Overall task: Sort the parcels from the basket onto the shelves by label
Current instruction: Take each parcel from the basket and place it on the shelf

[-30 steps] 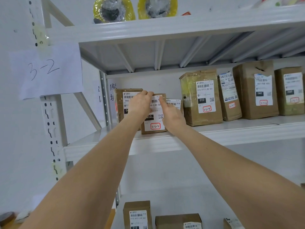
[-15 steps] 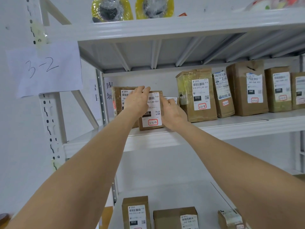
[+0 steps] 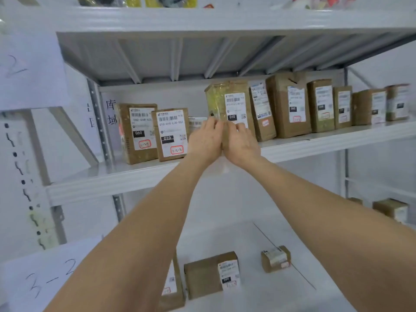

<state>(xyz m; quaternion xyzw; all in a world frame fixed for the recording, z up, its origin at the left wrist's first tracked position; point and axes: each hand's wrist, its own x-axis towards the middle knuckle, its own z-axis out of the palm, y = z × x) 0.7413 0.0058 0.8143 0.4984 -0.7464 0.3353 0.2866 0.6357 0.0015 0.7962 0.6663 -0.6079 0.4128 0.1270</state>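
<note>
Nearest you, the paper sign [image 3: 45, 280] reading 3-2 is hanging at the rack's lower left; on the lower shelf [image 3: 225, 221] a flat brown box [image 3: 202, 275] and a small parcel [image 3: 275, 258] are sitting well apart. Further out, your left hand [image 3: 206, 141] and right hand [image 3: 242, 146] are meeting side by side at the foot of the tape-wrapped parcel [image 3: 217, 102] marked 010; the fingers are lying nearly straight against its front and curling round nothing, probably squaring it so its label faces out, though blur is hiding the exact contact. That parcel is standing upright on the middle shelf [image 3: 315, 143]; to its left a low parcel [image 3: 197, 122], the 010 box [image 3: 171, 134] and the 060 box [image 3: 137, 131] are standing labels-forward for reading; more boxes [image 3: 290, 104] are lining up rightward; the basket is not showing.
</note>
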